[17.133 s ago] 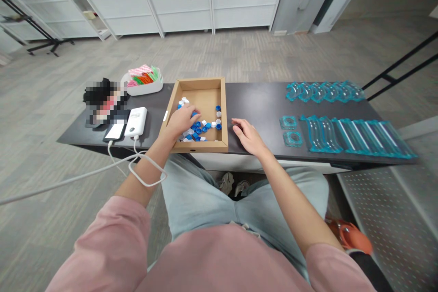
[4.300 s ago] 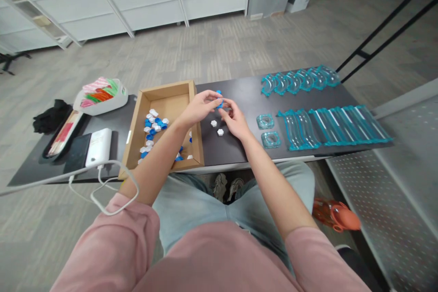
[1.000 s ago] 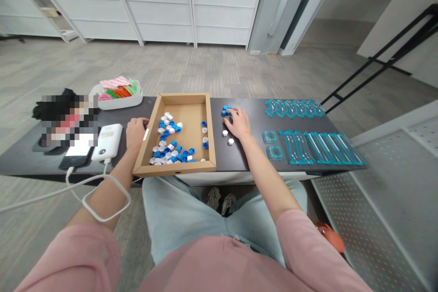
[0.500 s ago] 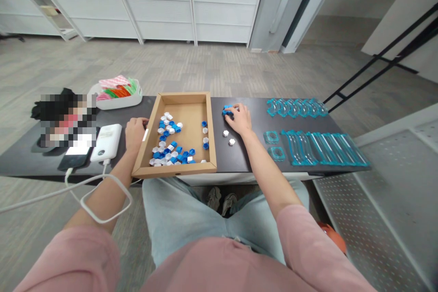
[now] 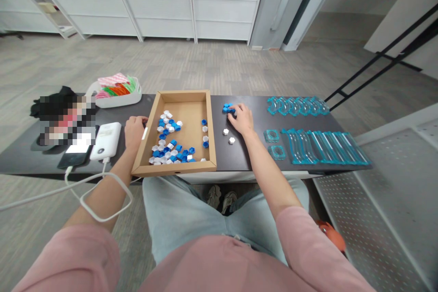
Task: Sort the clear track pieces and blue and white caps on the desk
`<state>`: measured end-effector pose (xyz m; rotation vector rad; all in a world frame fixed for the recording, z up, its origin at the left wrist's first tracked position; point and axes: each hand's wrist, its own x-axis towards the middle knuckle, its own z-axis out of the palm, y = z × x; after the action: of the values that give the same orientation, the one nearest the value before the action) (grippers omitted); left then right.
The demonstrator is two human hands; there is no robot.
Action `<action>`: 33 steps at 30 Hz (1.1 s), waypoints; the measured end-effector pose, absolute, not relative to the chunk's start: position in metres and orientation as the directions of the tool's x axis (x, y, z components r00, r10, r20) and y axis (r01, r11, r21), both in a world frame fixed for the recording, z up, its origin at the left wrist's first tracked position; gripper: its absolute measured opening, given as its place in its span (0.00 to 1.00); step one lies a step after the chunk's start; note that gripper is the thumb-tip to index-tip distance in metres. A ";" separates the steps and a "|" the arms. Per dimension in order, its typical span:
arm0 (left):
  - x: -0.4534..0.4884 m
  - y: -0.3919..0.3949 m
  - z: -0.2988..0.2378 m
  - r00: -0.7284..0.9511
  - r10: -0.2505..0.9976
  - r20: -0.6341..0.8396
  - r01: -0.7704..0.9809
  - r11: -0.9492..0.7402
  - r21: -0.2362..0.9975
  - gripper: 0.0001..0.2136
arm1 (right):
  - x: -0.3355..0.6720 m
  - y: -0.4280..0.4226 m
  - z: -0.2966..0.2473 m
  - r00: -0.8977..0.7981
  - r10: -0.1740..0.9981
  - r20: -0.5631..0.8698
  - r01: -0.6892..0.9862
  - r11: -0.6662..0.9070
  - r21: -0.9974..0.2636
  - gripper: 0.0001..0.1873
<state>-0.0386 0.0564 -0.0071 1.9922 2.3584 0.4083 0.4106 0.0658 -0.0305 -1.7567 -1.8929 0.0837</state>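
A shallow cardboard tray (image 5: pixel 179 169) on the black table (image 5: pixel 246 157) holds several small blue and white hexagonal pieces (image 5: pixel 167 146). My left hand (image 5: pixel 134 131) rests curled against the tray's left wall, fingers closed. My right hand (image 5: pixel 241 118) lies on the table right of the tray, its fingertips touching a small cluster of joined blue pieces (image 5: pixel 227 108). Two loose white pieces (image 5: pixel 228 135) lie just in front of that hand.
Clear teal plastic parts (image 5: pixel 318 146) lie in rows at the right, with more curved ones (image 5: pixel 297 105) behind. At the left sit a white power bank (image 5: pixel 106 140) with cable, a phone (image 5: pixel 73 154) and a white tub of coloured strips (image 5: pixel 116 90).
Over the last second both hands have stayed almost where they were. Earlier, both hands held the blue pieces above the table; now the cluster lies on it.
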 end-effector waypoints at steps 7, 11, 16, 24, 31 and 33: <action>-0.036 0.057 -0.006 -0.191 0.969 0.156 0.964 0.155 0.217 0.17 | 0.408 0.066 -0.033 -0.045 0.937 0.347 0.905 0.185 -0.383 0.21; -0.036 0.057 -0.006 -0.181 0.970 0.161 0.961 0.140 0.238 0.17 | 0.406 0.069 -0.033 -0.061 0.942 0.329 0.915 0.184 -0.359 0.22; -0.038 0.057 -0.007 -0.178 0.965 0.193 0.955 0.122 0.270 0.16 | 0.405 0.068 -0.031 -0.057 0.947 0.315 0.925 0.169 -0.341 0.26; -0.032 0.053 -0.002 -0.195 0.969 0.149 0.953 0.152 0.264 0.14 | 0.402 0.063 -0.029 -0.093 0.946 0.310 0.925 0.198 -0.325 0.25; -0.033 0.053 -0.001 -0.180 0.972 0.150 0.959 0.139 0.245 0.15 | 0.407 0.065 -0.031 -0.001 0.930 0.367 0.907 0.155 -0.391 0.30; -0.033 0.053 -0.001 -0.180 0.974 0.139 0.960 0.143 0.242 0.16 | 0.409 0.066 -0.032 0.049 0.927 0.372 0.904 0.118 -0.411 0.28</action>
<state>-0.0331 0.0532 -0.0008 1.9781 2.3361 0.4288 0.4092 0.0661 -0.0321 -1.7715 -1.8400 0.0532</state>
